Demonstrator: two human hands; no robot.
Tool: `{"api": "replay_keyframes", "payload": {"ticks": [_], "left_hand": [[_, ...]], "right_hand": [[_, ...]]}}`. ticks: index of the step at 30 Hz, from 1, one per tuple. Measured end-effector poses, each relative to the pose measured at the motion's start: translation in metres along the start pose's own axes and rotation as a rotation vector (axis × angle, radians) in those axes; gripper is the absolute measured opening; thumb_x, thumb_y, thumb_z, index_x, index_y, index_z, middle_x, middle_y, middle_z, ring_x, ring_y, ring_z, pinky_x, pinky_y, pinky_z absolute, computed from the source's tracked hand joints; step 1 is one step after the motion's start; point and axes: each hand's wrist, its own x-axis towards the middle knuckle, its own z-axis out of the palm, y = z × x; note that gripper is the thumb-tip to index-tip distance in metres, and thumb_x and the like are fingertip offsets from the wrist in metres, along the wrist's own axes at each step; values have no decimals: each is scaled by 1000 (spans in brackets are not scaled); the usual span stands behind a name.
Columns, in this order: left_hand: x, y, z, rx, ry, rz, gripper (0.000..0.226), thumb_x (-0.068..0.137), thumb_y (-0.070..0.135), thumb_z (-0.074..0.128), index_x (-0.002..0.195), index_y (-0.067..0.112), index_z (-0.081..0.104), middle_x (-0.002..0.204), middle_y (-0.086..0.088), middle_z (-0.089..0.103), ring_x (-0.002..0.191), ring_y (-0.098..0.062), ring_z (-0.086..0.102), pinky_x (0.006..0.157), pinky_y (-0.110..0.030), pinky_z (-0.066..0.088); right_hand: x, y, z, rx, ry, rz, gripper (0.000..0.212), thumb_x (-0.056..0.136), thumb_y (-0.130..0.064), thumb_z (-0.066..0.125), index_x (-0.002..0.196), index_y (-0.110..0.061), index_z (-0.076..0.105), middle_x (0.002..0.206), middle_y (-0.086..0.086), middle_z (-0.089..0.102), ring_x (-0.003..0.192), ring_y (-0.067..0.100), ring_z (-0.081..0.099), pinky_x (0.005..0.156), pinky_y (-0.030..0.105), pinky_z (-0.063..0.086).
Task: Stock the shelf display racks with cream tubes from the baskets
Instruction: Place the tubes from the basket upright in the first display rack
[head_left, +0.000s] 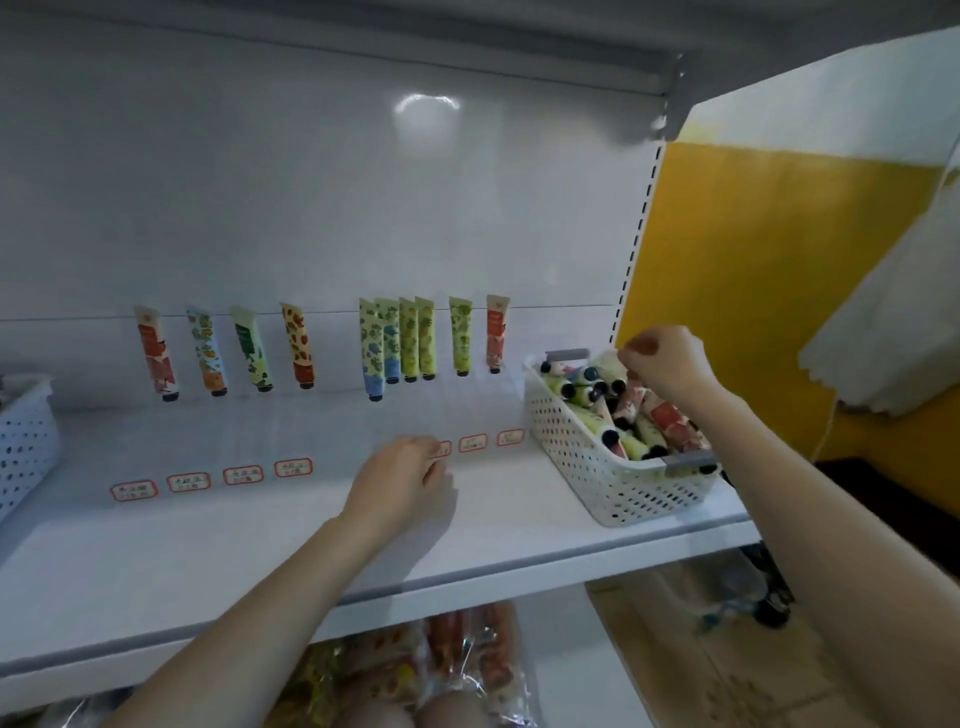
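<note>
Fingertips (630, 354) of our right hand (670, 366) bunch into a pinch over the tubes (660, 415) in the basket (587, 467) at the shelf's (208, 561) right end, can't tell if they've grabbed one. Left hand (402, 483) rests mid-shelf, fingers loosely curled.

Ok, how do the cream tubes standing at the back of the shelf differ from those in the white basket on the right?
The printed cream tubes at the back stand caps down in a row; the heaped cream tubes lie jumbled in the white perforated plastic basket. No hand touches the back tubes; the right hand is over the heaped tubes. Both have dark caps and colourful bodies.
</note>
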Motion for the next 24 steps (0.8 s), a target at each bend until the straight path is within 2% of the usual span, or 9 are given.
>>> {"api": "replay_keyframes", "payload": {"ticks": [2,4,8,10,12,14,17,21,24], "left_hand": [[23,35,-2,-64,-5,37,29,95,22,48,116,7,61,119,-10,61,112,-28,55,89,-34,41],[44,68,-2,-129,1,72,26,96,23,48,117,12,59,123,-11,60,113,-26,55,91,-33,41],[84,117,1,-161,-21,82,32,96,29,47,115,5,57,107,-11,63,91,-26,61,73,-32,47],[104,133,6,-109,-59,52,39,96,36,46,114,4,55,90,-5,59,77,-20,56,58,-28,43],[119,145,12,-42,-109,15,44,96,42,42,116,4,55,80,0,55,66,-14,51,48,-24,34],[130,154,18,6,-161,-16,48,97,47,38,124,10,53,101,-6,62,78,-18,56,53,-25,36],[145,159,30,130,-194,-32,55,96,54,34,134,17,47,130,-8,55,109,-25,56,69,-27,40],[165,159,44,386,-298,-12,60,93,63,27,144,31,32,140,-4,48,120,-25,51,75,-27,37],[171,157,44,464,-392,-1,62,93,63,26,143,28,34,140,-3,47,122,-26,48,78,-29,35]], "right_hand": [[-3,20,-13,-96,-57,63,22,90,-19,58,94,2,64,86,16,66,73,24,57,65,33,48],[-6,34,-21,-176,-112,114,28,90,-22,60,93,5,63,88,18,66,75,30,61,64,36,49],[-7,51,-23,-265,-193,132,31,91,-22,57,102,7,63,96,22,67,89,34,65,68,38,52],[-5,56,-18,-287,-243,130,29,91,-23,56,96,5,63,88,19,67,80,32,65,63,37,51],[-2,60,-14,-313,-252,136,26,90,-25,57,75,-4,56,72,9,60,62,21,55,51,29,43],[0,63,-12,-327,-248,144,33,89,-26,58,63,-12,43,63,2,50,53,14,45,45,22,34],[3,69,-8,-342,-253,146,35,89,-26,60,64,-14,39,66,2,50,56,15,46,44,21,31],[7,77,-3,-332,-263,145,23,87,-28,63,80,-11,50,81,6,58,74,21,57,49,22,38],[8,79,-3,-326,-261,140,24,85,-29,64,88,-8,53,85,7,60,76,23,58,50,23,39]]}}
